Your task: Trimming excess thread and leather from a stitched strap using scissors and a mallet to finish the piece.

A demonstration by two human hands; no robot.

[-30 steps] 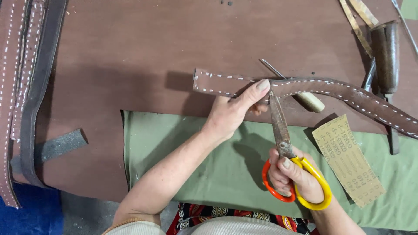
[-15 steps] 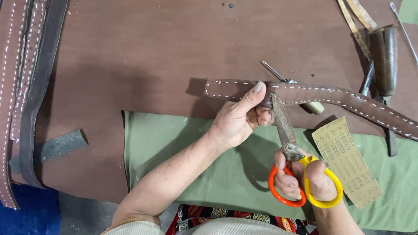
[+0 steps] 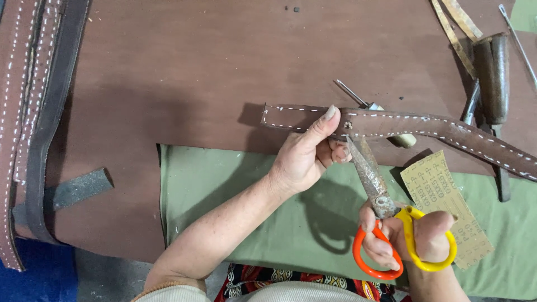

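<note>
My left hand (image 3: 305, 156) pinches a brown leather strap (image 3: 425, 130) with white stitching, thumb on top near its left end. The strap runs from the middle of the view to the right edge. My right hand (image 3: 417, 243) grips rusty scissors (image 3: 372, 182) by their orange and yellow handle loops. The scissor blades point up and left, with the tips at the strap's lower edge, right beside my left fingers.
A large brown leather sheet (image 3: 196, 72) covers the table over a green cloth (image 3: 224, 196). Stitched straps (image 3: 25, 112) lie at the left. A sandpaper piece (image 3: 447, 201), an awl (image 3: 358, 95) and a dark-handled tool (image 3: 492, 72) lie at the right.
The strap has shifted right with my left hand. My right hand and the scissors have moved right and lower, the blades staying at the strap's edge.
</note>
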